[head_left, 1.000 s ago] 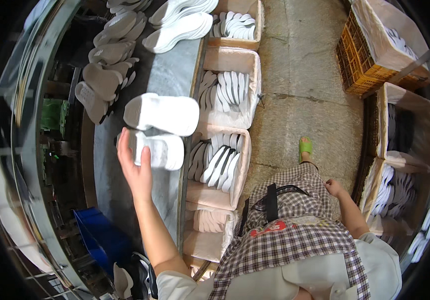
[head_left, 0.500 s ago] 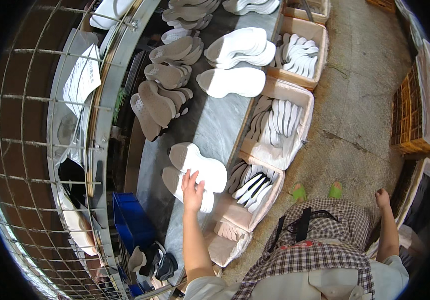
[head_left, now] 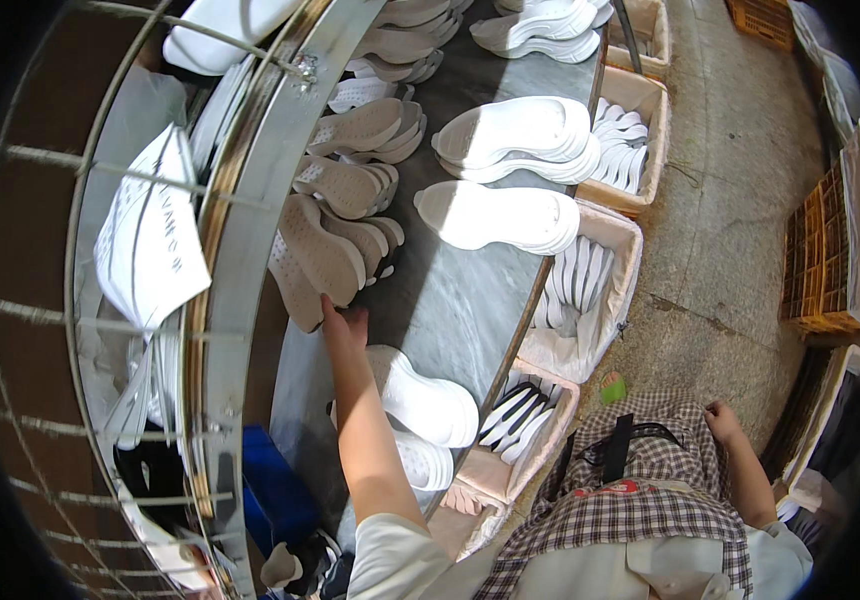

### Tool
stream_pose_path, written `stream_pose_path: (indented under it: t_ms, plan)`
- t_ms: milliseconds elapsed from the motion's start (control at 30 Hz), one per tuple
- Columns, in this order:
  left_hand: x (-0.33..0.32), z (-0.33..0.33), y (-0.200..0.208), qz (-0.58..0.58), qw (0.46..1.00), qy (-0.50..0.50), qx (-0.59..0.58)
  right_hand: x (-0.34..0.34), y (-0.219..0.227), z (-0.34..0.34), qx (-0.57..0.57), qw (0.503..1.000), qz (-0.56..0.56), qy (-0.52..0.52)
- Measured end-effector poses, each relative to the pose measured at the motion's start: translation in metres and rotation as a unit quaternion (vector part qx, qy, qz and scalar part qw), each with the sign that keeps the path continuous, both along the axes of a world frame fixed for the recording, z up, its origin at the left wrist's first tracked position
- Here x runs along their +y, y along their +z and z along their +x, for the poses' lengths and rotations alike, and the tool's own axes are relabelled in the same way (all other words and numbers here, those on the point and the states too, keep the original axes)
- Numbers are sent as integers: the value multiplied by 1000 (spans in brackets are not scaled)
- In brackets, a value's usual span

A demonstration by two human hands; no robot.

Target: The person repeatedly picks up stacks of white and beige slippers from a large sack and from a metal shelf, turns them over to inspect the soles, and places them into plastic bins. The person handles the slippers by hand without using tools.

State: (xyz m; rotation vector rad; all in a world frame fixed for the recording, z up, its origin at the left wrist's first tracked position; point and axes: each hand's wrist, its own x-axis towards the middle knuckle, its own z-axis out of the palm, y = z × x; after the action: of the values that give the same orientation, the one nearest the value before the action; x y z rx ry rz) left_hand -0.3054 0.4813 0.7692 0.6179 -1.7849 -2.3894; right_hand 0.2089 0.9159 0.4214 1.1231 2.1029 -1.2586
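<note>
Two hands are well apart: the left hand (head_left: 343, 325) reaches across the grey bench (head_left: 450, 300), fingers touching the lowest tan insole (head_left: 298, 290) of a fanned stack, though whether it grips one cannot be told. Just behind its forearm lie two white soles (head_left: 420, 395). The right hand (head_left: 722, 420) hangs loosely curled beside the checked apron (head_left: 640, 500), holding nothing.
</note>
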Motion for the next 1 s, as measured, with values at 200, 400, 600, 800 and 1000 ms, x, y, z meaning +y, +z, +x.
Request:
stream_pose_path:
  t_ms: [200, 400, 600, 800, 1000]
  plan:
    - [45, -31, -25, 44, 997, -35, -58, -14, 16, -24, -31, 998, -8, -46]
    - [69, -56, -25, 160, 984, 17, -71, -10, 5, -21, -30, 997, -5, -71]
    - [62, -13, 1, 225, 970, -15, -89, -1, 15, -45, 49, 987, -109, -111]
    - [68, 201, 25, 241, 961, -107, -85, 11, 106, -124, 276, 951, -139, 27]
    - [111, 369, -11, 127, 975, -162, -81, -14, 240, -149, 380, 800, -447, 124]
